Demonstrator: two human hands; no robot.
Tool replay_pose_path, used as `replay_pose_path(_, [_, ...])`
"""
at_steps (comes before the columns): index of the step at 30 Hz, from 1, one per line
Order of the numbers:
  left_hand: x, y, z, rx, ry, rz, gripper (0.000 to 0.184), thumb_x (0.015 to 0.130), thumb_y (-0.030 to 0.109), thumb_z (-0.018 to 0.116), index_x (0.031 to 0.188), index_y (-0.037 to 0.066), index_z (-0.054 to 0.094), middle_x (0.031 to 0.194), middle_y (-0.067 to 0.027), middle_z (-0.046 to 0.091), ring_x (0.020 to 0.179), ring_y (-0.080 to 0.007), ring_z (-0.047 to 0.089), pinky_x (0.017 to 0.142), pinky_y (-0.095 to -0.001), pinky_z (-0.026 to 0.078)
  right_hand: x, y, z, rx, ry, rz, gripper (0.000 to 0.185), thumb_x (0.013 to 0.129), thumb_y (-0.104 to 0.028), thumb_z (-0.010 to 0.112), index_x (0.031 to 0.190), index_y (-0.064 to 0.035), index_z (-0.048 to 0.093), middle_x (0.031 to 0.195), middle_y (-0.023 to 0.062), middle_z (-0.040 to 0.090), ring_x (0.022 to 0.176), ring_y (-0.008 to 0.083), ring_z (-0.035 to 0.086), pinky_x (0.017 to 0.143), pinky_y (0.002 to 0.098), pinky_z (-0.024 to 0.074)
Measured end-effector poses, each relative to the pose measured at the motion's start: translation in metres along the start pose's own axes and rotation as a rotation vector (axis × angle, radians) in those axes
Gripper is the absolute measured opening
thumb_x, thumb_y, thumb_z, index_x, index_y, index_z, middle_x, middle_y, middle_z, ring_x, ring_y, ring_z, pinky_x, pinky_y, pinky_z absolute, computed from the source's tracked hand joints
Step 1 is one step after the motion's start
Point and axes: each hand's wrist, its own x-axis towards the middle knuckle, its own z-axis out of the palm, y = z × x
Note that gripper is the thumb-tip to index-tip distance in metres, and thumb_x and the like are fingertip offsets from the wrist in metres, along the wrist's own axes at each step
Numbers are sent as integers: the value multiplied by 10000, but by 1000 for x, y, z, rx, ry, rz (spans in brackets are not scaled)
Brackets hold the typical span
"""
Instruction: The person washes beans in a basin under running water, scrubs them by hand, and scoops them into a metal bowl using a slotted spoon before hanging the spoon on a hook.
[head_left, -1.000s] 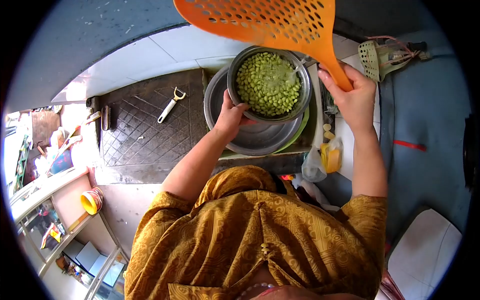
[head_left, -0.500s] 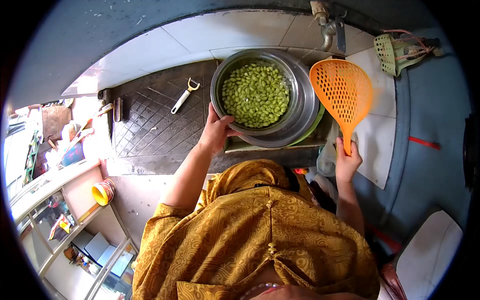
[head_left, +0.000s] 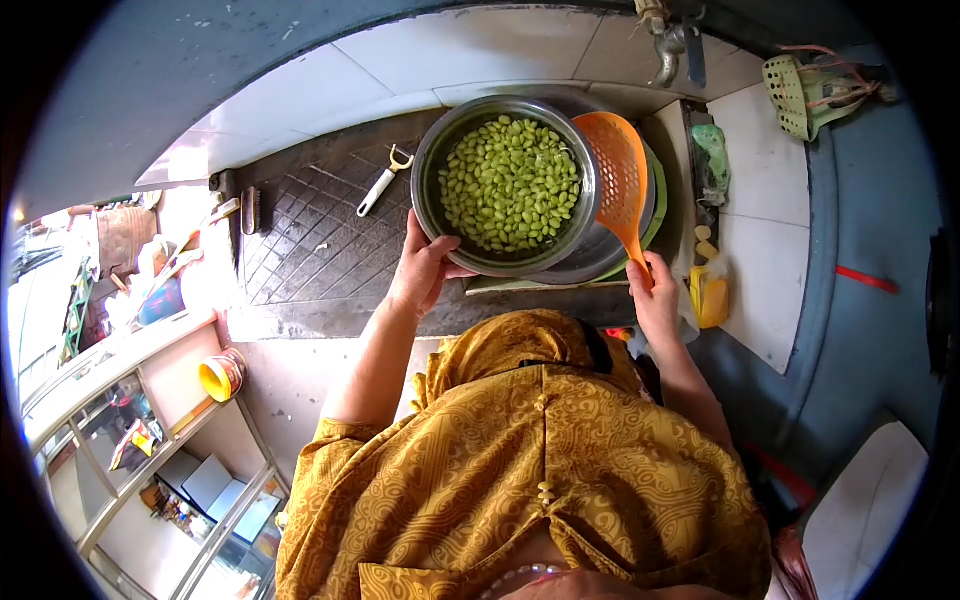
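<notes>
A metal bowl [head_left: 428, 190] holds many green beans [head_left: 510, 185] in water. My left hand [head_left: 425, 265] grips its lower left rim, thumb on top. The bowl is over the left part of a larger grey basin [head_left: 590, 262], which stands above a green basin [head_left: 657, 205] in the sink. My right hand [head_left: 655, 298] is closed around the handle of an orange perforated strainer [head_left: 620, 170]. The strainer's head lies over the grey basin, close against the bowl's right side.
A white peeler [head_left: 378, 192] and a brush [head_left: 250, 210] lie on the dark grooved slab [head_left: 320, 250]. At the back wall is a tap [head_left: 667, 60]. Right of the sink are a green bag [head_left: 712, 160], a yellow packet [head_left: 710, 300] and a pale green perforated holder [head_left: 790, 98].
The orange strainer has come down from high in front of the tap to beside the bowl. The bowl has shifted left over the basin, and the water stream no longer shows.
</notes>
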Motion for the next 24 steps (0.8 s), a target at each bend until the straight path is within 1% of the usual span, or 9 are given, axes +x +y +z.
replay_pose_path(2, [-1,-1,-1,-3,8,-6,676,853,-87,430,1412,190,171,1267,-202,457,939,-357,646,701,-435,616,0,-7,-1,-7,-24,35,299,891,-208,646,1063,29,584,767,80,636,669,104,577,599,256,456])
replay_pose_path(5, [0,-3,-4,-16,9,-20,664,853,-88,423,1408,185,179,1263,-201,461,941,-357,646,701,-434,616,-1,-2,3,-16,-34,-27,289,926,-236,605,1057,19,571,668,-17,521,576,54,474,517,213,381])
replay_pose_path(8, [-2,-3,-3,-14,25,-17,654,855,-83,424,1403,183,187,1256,-197,468,945,-348,645,702,-434,615,-1,0,6,70,-58,24,294,927,-235,604,1058,25,570,668,-18,520,574,53,471,517,211,380])
replay_pose_path(11, [-2,-6,-4,-17,26,7,647,858,-78,427,1402,180,191,1249,-193,475,951,-337,643,707,-436,613,-1,1,5,59,-59,27,338,883,-215,660,1093,38,579,686,56,603,579,82,539,522,247,425])
replay_pose_path(14, [-3,-7,-7,-25,30,-2,647,859,-77,432,1403,177,190,1246,-189,477,957,-330,639,712,-434,612,0,2,5,32,-69,46,344,883,-225,661,1095,33,579,686,48,602,580,87,541,528,250,430])
replay_pose_path(17, [-2,-10,-8,-52,31,-4,597,856,-81,417,1355,171,206,1237,-191,463,962,-342,636,699,-433,616,0,6,6,21,-59,36,355,888,-250,655,1097,26,579,682,40,597,582,89,538,535,250,431])
replay_pose_path(20, [-3,-8,-7,-43,47,-20,601,854,-85,419,1353,173,205,1229,-195,464,945,-345,642,685,-438,618,1,4,8,32,-66,69,364,897,-276,643,1099,20,578,683,38,596,589,91,538,544,247,431])
replay_pose_path(24, [-2,-10,-10,-48,46,7,600,853,-85,420,1352,170,204,1223,-197,467,933,-342,647,675,-432,620,1,-2,9,31,-91,81,373,904,-288,633,1105,20,575,696,34,595,598,87,536,549,244,430])
